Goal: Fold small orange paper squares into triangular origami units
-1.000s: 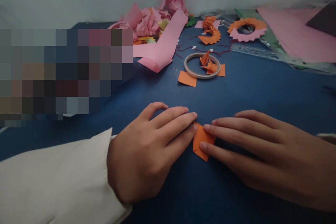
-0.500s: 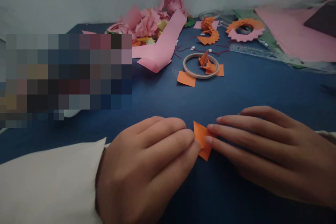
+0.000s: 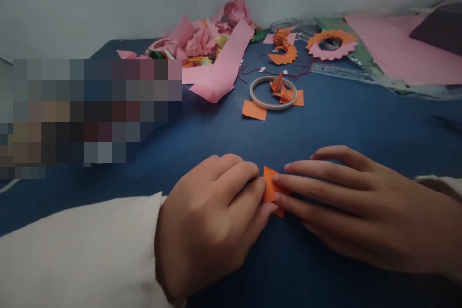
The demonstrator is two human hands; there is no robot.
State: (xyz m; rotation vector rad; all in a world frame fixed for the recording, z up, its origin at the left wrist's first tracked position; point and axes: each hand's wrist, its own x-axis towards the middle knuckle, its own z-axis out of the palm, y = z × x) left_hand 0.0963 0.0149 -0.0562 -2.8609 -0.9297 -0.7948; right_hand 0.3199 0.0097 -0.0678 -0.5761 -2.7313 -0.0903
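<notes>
A small folded piece of orange paper is between my hands, low over the blue table. My left hand is closed, its bent fingers and thumb pinching the paper's left side. From the right, my right hand reaches in with long, spread fingers. Two of its fingertips rest on the paper's face, and its thumb is hidden. The paper has a pointed top corner, and a lower corner shows beneath my left thumb. My fingers cover part of it.
Beyond my hands, a tape ring surrounds folded orange pieces, near orange rectangles. Farther back are an orange-and-pink paper ring, a curved orange chain, crumpled pink paper, a clear ruler and pink sheets. The left side is pixelated.
My left hand has shifted slightly right, with its thumb lower on the orange paper. My right hand has moved a little left, its fingertips farther over the paper. The view has shifted slightly.
</notes>
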